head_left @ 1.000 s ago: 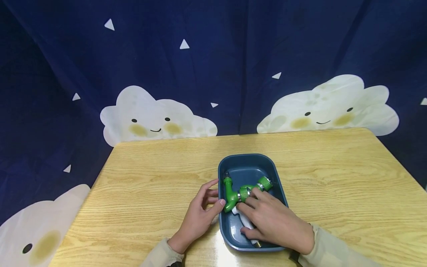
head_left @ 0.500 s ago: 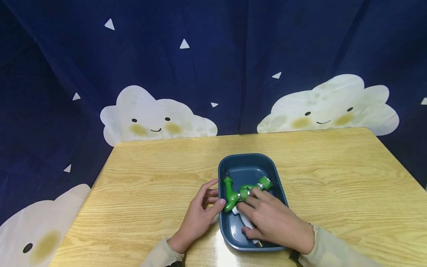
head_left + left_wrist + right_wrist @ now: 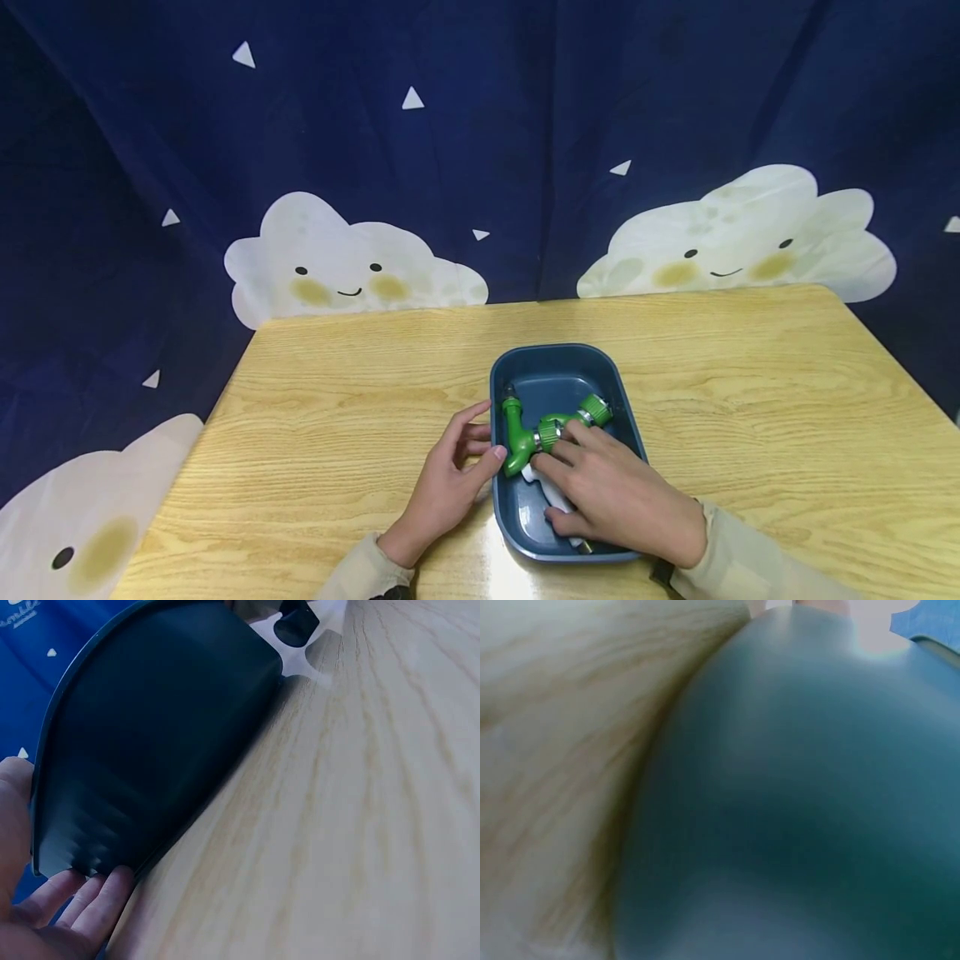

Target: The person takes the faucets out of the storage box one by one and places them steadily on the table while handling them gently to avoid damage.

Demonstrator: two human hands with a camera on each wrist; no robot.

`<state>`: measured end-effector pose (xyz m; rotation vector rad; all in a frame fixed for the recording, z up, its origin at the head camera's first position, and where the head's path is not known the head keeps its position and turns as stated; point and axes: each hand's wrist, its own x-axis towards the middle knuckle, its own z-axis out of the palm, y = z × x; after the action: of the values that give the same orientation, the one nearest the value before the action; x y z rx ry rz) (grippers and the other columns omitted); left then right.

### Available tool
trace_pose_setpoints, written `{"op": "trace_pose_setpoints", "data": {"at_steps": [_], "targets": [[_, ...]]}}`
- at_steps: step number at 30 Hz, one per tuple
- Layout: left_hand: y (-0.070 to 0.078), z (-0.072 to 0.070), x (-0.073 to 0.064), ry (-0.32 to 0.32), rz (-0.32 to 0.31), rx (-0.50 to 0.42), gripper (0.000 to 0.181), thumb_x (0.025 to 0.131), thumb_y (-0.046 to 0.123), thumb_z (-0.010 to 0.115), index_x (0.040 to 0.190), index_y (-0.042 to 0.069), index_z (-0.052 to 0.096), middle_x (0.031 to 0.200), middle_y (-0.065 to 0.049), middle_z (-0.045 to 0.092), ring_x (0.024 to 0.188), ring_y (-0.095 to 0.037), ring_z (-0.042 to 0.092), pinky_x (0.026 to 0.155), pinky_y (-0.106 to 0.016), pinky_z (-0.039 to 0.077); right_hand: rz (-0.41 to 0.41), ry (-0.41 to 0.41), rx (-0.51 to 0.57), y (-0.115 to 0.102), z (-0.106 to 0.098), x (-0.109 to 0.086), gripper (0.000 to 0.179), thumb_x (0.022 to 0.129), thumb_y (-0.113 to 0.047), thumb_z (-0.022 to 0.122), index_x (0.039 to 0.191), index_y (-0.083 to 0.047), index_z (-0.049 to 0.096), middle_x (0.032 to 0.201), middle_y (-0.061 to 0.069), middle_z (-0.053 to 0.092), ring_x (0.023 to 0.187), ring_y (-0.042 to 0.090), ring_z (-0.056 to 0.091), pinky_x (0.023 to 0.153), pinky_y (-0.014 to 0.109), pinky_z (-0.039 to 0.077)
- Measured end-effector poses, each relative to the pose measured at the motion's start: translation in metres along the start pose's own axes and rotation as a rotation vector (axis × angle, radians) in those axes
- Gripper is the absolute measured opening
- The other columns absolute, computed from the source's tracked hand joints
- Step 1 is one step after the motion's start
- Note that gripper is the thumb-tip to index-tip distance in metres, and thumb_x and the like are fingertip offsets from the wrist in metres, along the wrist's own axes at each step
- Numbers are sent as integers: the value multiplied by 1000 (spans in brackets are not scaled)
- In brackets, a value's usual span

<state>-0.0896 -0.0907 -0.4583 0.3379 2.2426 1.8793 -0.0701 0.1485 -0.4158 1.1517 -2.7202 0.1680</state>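
Note:
A dark blue plastic bin [image 3: 517, 533] sits on the wooden table, holding taps. My left hand [image 3: 448, 483] grips its left side, thumb over the rim and fingers against the outer wall. The left wrist view shows the fingertips on that wall [image 3: 150, 735]. Inside, my right hand [image 3: 607, 492] holds a white tap [image 3: 553, 495] with a brass-coloured end, its thumb and curled fingers around it. A green tap [image 3: 517, 429] lies along the bin's left side; another green tap [image 3: 596, 408] is partly hidden behind the right fingers. In the right wrist view the bin's outer wall [image 3: 780, 787] blocks the hand.
The wooden table [image 3: 352, 400] extends to both sides of the bin and behind it. A dark blue curtain [image 3: 525, 125] with clouds and white triangles hangs at the table's back edge.
The right thumb and the white tap's brass-coloured end have shifted very slightly to the right. The left hand keeps its place on the bin.

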Motion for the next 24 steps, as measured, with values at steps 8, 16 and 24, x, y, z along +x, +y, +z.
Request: {"op": "trace_pose_setpoints", "data": {"at_steps": [8,16,24], "targets": [[1,0,0,2,2,-3,60,100,17,69,155,23,45,134,-15,66,112,-22,69,88,-23,58,-2,6,-7,0,1,0,45,84,-48,76,117,-18,71,105,-4,75,94,15,50,83,34,50],[0,0,0,0,6,-1,60,100,17,69,155,23,45,135,-15,65,112,-22,69,88,-23,58,-4,11,-18,1,1,-1,47,80,-47,79,115,-18,71,102,-5,73,94,15,49,82,34,50],[0,0,-1,1,5,-1,61,100,17,69,155,23,45,134,-15,66,112,-22,69,89,-23,58,-14,28,-31,1,1,-1,47,75,-46,81,111,-18,70,96,-6,71,93,16,49,83,35,49]]}}
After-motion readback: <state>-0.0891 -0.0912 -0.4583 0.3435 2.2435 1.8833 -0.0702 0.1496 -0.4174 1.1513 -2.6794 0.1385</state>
